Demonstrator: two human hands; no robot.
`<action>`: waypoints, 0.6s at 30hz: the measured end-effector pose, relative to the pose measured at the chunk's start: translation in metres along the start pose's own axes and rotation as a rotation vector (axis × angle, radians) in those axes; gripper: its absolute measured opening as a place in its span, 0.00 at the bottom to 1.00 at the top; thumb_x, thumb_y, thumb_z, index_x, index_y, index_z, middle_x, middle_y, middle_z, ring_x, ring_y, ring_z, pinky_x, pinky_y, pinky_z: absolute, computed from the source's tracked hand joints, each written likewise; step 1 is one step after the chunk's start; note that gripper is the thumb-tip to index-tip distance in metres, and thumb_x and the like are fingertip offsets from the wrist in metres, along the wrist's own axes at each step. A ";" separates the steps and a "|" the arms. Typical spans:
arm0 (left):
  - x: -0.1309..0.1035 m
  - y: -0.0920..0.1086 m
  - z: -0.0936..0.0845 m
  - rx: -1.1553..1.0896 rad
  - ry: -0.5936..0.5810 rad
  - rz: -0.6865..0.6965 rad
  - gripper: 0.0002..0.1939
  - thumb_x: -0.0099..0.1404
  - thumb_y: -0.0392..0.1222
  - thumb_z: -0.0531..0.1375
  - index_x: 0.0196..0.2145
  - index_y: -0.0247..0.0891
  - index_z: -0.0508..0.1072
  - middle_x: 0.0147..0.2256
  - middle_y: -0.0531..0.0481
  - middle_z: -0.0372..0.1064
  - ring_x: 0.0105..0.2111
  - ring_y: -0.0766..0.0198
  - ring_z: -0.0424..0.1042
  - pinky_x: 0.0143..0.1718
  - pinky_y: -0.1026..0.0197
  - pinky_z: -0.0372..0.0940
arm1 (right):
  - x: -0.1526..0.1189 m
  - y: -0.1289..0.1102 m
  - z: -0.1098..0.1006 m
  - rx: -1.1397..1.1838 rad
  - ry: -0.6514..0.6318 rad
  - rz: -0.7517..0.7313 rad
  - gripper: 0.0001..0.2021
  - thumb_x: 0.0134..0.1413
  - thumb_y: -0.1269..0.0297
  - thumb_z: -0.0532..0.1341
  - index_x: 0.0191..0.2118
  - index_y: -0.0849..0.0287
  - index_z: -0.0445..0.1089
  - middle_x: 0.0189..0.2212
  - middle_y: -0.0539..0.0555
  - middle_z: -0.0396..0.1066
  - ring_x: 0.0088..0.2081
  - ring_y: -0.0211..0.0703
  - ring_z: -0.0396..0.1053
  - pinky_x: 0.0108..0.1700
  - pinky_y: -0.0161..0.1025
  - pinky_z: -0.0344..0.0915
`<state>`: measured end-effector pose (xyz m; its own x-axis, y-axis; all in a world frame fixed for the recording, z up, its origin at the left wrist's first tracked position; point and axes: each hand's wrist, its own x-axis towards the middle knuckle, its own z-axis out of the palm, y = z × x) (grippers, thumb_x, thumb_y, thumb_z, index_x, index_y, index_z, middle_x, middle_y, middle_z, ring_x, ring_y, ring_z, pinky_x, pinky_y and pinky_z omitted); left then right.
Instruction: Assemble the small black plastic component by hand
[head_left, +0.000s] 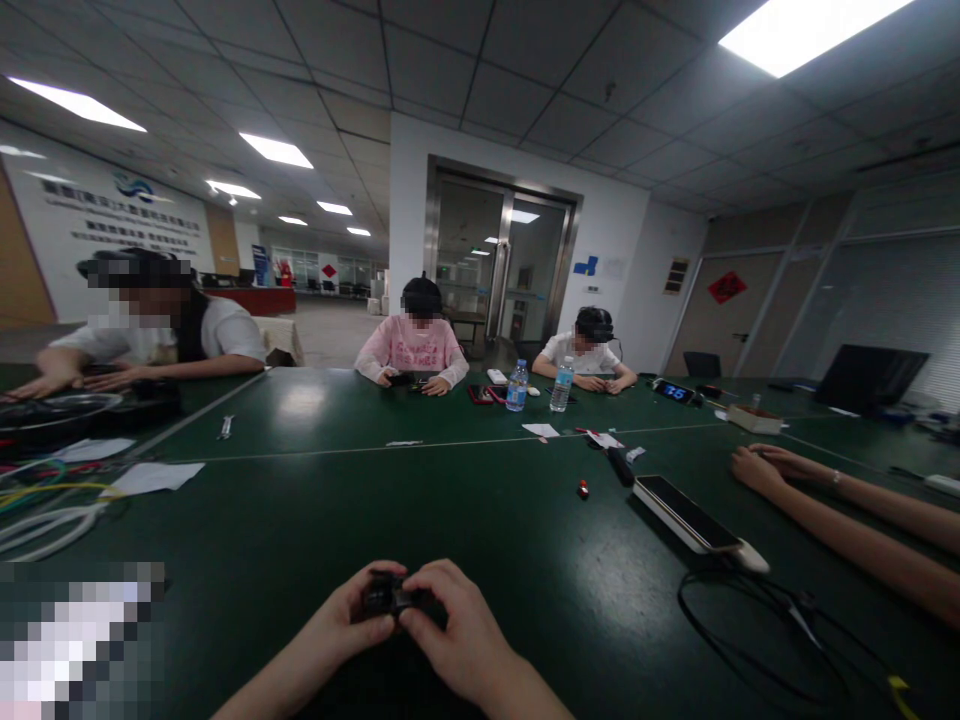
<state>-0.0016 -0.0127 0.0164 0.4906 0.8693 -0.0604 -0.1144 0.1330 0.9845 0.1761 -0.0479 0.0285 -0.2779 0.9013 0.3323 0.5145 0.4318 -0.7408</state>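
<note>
A small black object (386,592) is held between my two hands, low in the middle of the head view, over the green table (300,520). My left hand (352,612) grips its left side, with the thumb below and the fingers above. On the right side, the thumb and fingers of my right hand (448,615) close on the same object. The fingers hide part of it, so its exact kind is unclear. Both hands nearly meet at the fingertips.
A phone on a white block (686,515) and looped black cable (750,640) lie at the right, near another person's hands (761,470). Two bottles (517,387) stand farther back. Several people sit around the table. Cables (52,520) and paper (156,479) lie left.
</note>
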 end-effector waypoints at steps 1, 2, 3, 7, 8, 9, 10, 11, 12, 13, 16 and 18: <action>0.000 0.000 0.000 0.001 -0.004 0.001 0.25 0.44 0.46 0.68 0.40 0.42 0.68 0.36 0.49 0.71 0.38 0.54 0.68 0.42 0.53 0.59 | 0.000 0.000 0.000 0.000 0.000 0.000 0.10 0.50 0.68 0.59 0.41 0.52 0.66 0.39 0.50 0.65 0.40 0.39 0.66 0.41 0.36 0.63; 0.000 0.000 0.000 0.001 -0.006 0.001 0.24 0.44 0.46 0.68 0.40 0.42 0.68 0.36 0.49 0.71 0.38 0.54 0.68 0.42 0.53 0.59 | 0.000 0.001 0.000 0.000 0.000 -0.001 0.10 0.50 0.68 0.59 0.41 0.52 0.66 0.39 0.50 0.65 0.40 0.39 0.66 0.41 0.36 0.63; 0.000 0.000 0.000 0.000 -0.007 0.001 0.24 0.44 0.46 0.68 0.40 0.42 0.68 0.36 0.49 0.71 0.38 0.54 0.68 0.42 0.53 0.59 | 0.000 0.001 0.001 0.001 0.000 -0.003 0.10 0.50 0.68 0.59 0.41 0.52 0.66 0.39 0.50 0.65 0.40 0.39 0.66 0.41 0.36 0.63; -0.001 -0.001 0.000 -0.003 -0.007 -0.003 0.24 0.45 0.46 0.67 0.40 0.42 0.68 0.36 0.49 0.71 0.38 0.54 0.68 0.41 0.54 0.60 | 0.000 0.001 0.001 0.009 -0.005 -0.003 0.11 0.50 0.69 0.59 0.41 0.52 0.66 0.39 0.50 0.65 0.40 0.39 0.66 0.41 0.36 0.63; -0.001 -0.001 -0.001 -0.004 -0.009 -0.005 0.24 0.45 0.45 0.67 0.41 0.42 0.68 0.36 0.49 0.71 0.38 0.54 0.68 0.41 0.54 0.60 | 0.000 0.000 0.000 0.009 -0.007 -0.001 0.11 0.50 0.69 0.59 0.41 0.52 0.66 0.39 0.50 0.65 0.40 0.39 0.66 0.41 0.36 0.63; 0.000 -0.002 -0.001 -0.005 -0.011 -0.006 0.24 0.45 0.45 0.67 0.41 0.42 0.68 0.36 0.49 0.71 0.38 0.54 0.68 0.41 0.54 0.60 | 0.000 0.000 0.000 0.008 -0.009 0.003 0.11 0.50 0.69 0.59 0.41 0.52 0.66 0.39 0.50 0.65 0.39 0.39 0.66 0.41 0.36 0.63; 0.000 -0.003 -0.002 -0.005 -0.010 -0.003 0.24 0.45 0.45 0.67 0.41 0.42 0.68 0.36 0.49 0.71 0.38 0.54 0.68 0.41 0.54 0.60 | 0.000 -0.001 0.000 0.005 -0.010 0.006 0.11 0.50 0.69 0.59 0.41 0.52 0.66 0.39 0.50 0.65 0.39 0.39 0.66 0.41 0.36 0.63; 0.000 -0.003 -0.003 -0.004 -0.007 0.002 0.24 0.45 0.46 0.67 0.41 0.42 0.68 0.37 0.49 0.71 0.38 0.54 0.68 0.41 0.54 0.60 | 0.000 -0.001 -0.001 0.004 -0.008 0.010 0.11 0.50 0.68 0.59 0.41 0.52 0.66 0.39 0.50 0.66 0.39 0.39 0.66 0.41 0.36 0.63; 0.001 -0.004 -0.003 -0.002 -0.006 0.003 0.25 0.44 0.46 0.68 0.41 0.42 0.68 0.37 0.49 0.70 0.38 0.54 0.68 0.41 0.54 0.60 | 0.000 -0.002 -0.001 0.003 -0.008 0.013 0.11 0.50 0.69 0.59 0.41 0.52 0.66 0.39 0.50 0.66 0.40 0.39 0.66 0.41 0.36 0.63; 0.002 -0.004 -0.004 0.000 -0.008 0.001 0.25 0.44 0.46 0.68 0.41 0.42 0.68 0.36 0.49 0.70 0.38 0.54 0.68 0.41 0.54 0.60 | 0.000 -0.002 -0.001 0.006 -0.008 0.015 0.10 0.50 0.69 0.59 0.41 0.52 0.66 0.39 0.50 0.66 0.40 0.39 0.66 0.41 0.36 0.63; 0.003 -0.006 -0.004 -0.006 -0.020 -0.005 0.25 0.43 0.47 0.68 0.40 0.42 0.68 0.36 0.49 0.70 0.39 0.53 0.68 0.41 0.52 0.59 | 0.000 -0.002 -0.002 0.019 -0.016 0.011 0.11 0.50 0.69 0.59 0.41 0.52 0.67 0.40 0.51 0.66 0.41 0.39 0.66 0.42 0.37 0.63; 0.003 -0.007 -0.003 -0.016 -0.021 0.002 0.25 0.43 0.47 0.68 0.40 0.43 0.68 0.36 0.48 0.71 0.39 0.53 0.68 0.42 0.52 0.59 | 0.000 -0.001 -0.002 0.019 -0.021 0.006 0.11 0.50 0.69 0.59 0.42 0.52 0.67 0.40 0.51 0.66 0.41 0.39 0.66 0.42 0.37 0.63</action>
<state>-0.0022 -0.0092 0.0088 0.5085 0.8593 -0.0551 -0.1287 0.1391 0.9819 0.1770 -0.0488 0.0306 -0.2917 0.9030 0.3154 0.5011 0.4252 -0.7538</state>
